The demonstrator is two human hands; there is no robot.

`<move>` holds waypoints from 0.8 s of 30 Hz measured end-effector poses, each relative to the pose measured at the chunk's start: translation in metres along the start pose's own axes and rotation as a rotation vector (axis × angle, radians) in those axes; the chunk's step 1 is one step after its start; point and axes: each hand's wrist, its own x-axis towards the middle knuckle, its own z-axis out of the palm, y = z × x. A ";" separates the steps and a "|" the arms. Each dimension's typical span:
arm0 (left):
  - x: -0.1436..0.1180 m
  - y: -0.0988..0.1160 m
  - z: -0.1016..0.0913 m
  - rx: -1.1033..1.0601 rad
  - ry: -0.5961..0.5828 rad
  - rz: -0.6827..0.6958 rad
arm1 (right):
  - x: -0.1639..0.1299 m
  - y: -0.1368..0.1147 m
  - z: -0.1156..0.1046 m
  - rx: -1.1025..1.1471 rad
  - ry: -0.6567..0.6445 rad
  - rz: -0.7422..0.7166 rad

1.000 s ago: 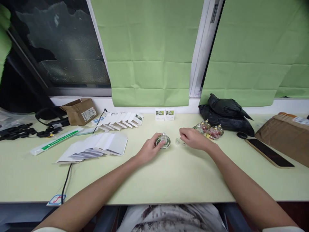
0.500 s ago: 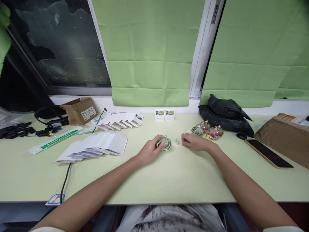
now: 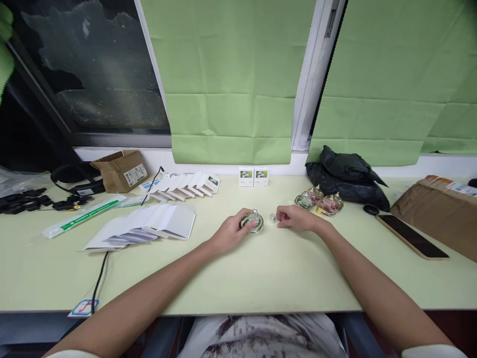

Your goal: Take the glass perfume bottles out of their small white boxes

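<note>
In the head view, my left hand [image 3: 231, 232] is closed around a small round glass bottle [image 3: 257, 220], clear and green with a silvery neck on top. The thumb lies across its front. Just right of the bottle, a small silvery cap [image 3: 273, 217] rests on the table. My right hand [image 3: 294, 219] is beside the cap, its fingers curled in a pinch; what lies between the fingertips is hidden. Behind that hand sits a group of similar round glass pieces [image 3: 330, 204] in pink, gold and green.
Two small white boxes [image 3: 253, 177] stand at the back. On the left are folded white cartons [image 3: 173, 221], a row of small cartons [image 3: 186, 187] and a brown box [image 3: 119, 171]. On the right lie a phone [image 3: 412, 237], black bags [image 3: 346, 176] and a parcel [image 3: 439, 214].
My right hand has moved slightly left, closer to the silvery cap, with its fingers more curled. The left hand keeps the glass bottle in the same place.
</note>
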 end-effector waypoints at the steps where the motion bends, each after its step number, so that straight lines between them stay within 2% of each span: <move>1: 0.000 0.000 0.000 -0.002 0.002 0.000 | -0.001 0.000 -0.002 0.008 -0.007 0.006; 5: 0.000 -0.001 0.001 -0.004 0.006 -0.002 | -0.006 -0.004 -0.012 0.001 -0.003 0.009; 10: -0.001 0.000 0.002 0.010 0.000 0.002 | -0.012 -0.021 -0.019 -0.132 0.186 0.000; 12: -0.002 0.001 0.002 0.020 -0.010 0.012 | -0.013 -0.030 -0.018 -0.168 0.223 0.000; 18: -0.004 0.003 0.003 0.060 -0.042 0.055 | -0.014 -0.051 -0.008 -0.181 0.196 -0.056; 24: -0.006 0.005 0.002 0.081 -0.053 0.070 | -0.016 -0.060 -0.004 -0.163 0.170 -0.110</move>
